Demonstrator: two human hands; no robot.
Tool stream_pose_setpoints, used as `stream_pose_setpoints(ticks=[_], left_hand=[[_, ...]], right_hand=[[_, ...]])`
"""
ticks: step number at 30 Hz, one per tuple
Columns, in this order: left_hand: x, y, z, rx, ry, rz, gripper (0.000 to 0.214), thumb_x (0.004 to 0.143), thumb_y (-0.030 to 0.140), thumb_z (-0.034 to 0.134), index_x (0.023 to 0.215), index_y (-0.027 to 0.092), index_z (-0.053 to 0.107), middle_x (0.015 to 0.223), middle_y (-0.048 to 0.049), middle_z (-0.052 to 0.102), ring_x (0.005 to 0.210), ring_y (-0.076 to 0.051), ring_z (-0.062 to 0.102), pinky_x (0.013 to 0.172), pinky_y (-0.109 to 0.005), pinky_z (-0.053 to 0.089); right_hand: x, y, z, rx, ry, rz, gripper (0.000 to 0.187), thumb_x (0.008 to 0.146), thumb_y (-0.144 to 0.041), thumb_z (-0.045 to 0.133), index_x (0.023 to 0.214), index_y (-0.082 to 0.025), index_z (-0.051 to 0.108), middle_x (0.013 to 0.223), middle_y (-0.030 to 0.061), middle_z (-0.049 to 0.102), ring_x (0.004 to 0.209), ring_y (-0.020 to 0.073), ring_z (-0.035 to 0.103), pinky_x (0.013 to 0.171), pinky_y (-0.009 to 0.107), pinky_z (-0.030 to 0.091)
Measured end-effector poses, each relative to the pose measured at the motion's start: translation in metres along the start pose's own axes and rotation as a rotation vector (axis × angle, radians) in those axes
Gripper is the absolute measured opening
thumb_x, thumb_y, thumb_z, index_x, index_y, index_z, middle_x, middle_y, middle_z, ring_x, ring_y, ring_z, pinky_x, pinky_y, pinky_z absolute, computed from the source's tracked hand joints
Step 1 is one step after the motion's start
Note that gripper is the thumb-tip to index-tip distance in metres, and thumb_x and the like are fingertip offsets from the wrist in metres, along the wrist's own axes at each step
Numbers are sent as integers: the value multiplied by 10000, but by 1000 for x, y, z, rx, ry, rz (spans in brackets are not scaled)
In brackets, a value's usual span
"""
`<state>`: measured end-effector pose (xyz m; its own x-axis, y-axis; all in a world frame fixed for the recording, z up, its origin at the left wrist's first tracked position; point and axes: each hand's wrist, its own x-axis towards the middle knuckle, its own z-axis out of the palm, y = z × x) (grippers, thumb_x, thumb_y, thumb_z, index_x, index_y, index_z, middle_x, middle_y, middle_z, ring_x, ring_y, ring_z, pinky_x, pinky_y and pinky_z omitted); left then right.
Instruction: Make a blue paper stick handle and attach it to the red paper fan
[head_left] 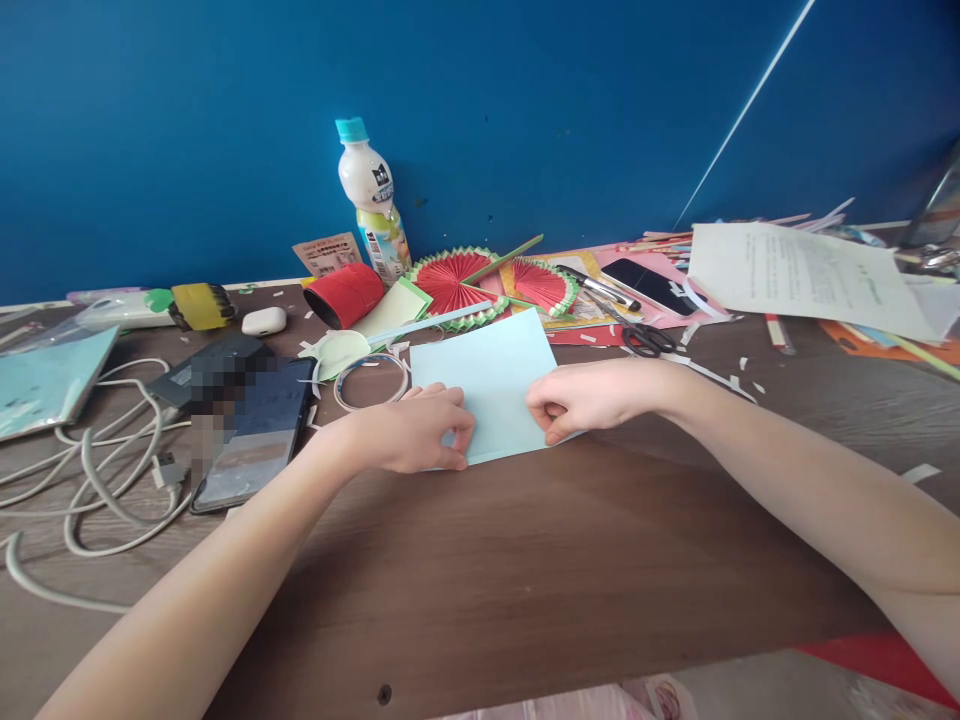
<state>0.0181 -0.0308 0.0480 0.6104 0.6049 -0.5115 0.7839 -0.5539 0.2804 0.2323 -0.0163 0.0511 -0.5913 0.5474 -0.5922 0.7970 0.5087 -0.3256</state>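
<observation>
A light blue sheet of paper (491, 375) lies flat on the brown desk (525, 570). My left hand (409, 432) pinches its near left corner with fingers curled. My right hand (581, 398) presses and pinches the near right edge, fingers folded under. Both hands touch the sheet along its near edge.
Behind the sheet lie red-and-green folded paper fans (457, 282), a red paper roll (343, 295), a drink bottle (373, 200), a tape ring (371, 380), scissors (645, 338) and a phone (651, 285). A phone (251, 440) and white cables (97, 470) lie left; printed papers (802, 275) right.
</observation>
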Motion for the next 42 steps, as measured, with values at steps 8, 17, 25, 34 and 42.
stream_pose_setpoints(ticks=[8,17,25,34,42], left_hand=[[1,-5,-2,5,-13,-19,192,743,403,559,721,214,533,861,-15,422,959,-220,394,869,-363,285],[-6,-9,-6,14,-59,-5,69,721,292,566,758,238,543,904,-1,424,961,-208,399,890,-366,283],[-12,-16,-7,14,-138,-84,203,677,287,573,870,250,522,982,-11,396,867,-188,465,713,-277,384],[-14,7,-7,-89,-43,-13,342,694,269,531,1031,283,474,1025,7,477,826,-147,495,654,-241,360],[3,18,9,-227,119,-49,138,756,343,506,723,211,482,751,32,534,664,-118,466,576,-234,322]], right_hand=[[2,2,0,5,-1,-21,156,732,-353,529,735,-204,486,748,-7,478,646,128,429,529,237,294],[2,2,0,16,-7,-24,159,733,-349,531,724,-202,472,733,-11,473,633,125,424,525,238,289],[4,4,0,33,-8,-22,155,728,-342,537,721,-201,473,709,-19,465,605,113,408,514,235,278],[4,3,-1,15,-10,-10,144,718,-342,539,740,-205,500,714,-15,493,599,117,427,512,237,284],[3,1,-1,2,-12,-20,150,721,-354,525,734,-206,505,718,-17,496,595,115,431,504,238,286]])
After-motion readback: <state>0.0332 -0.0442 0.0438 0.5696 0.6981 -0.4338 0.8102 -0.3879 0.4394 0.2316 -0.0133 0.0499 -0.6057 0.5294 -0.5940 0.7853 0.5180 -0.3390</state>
